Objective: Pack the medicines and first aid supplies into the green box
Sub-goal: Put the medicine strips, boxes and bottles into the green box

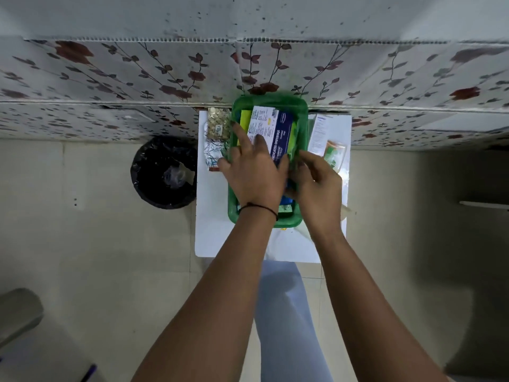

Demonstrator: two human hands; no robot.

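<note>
The green box [301,111] stands on a small white table [209,232] against the wall. A blue and white dressings box [271,126] lies inside it, over a yellow pack [244,118]. My left hand [254,175] rests on the dressings box with fingers spread, index finger stretched toward the box's left wall. My right hand [314,186] grips the near right part of the box's contents; what it pinches is hidden. Left of the box lie a gold blister strip [218,125] and silver blister strips [213,153]. To the right sit a white leaflet box [319,133] and an orange-green sachet [334,153].
A black-lined waste bin [165,172] stands on the floor left of the table. The flowered wall panel [137,78] runs right behind the table. A grey object [19,312] sits at the lower left, and my light trouser leg [286,326] is below the table.
</note>
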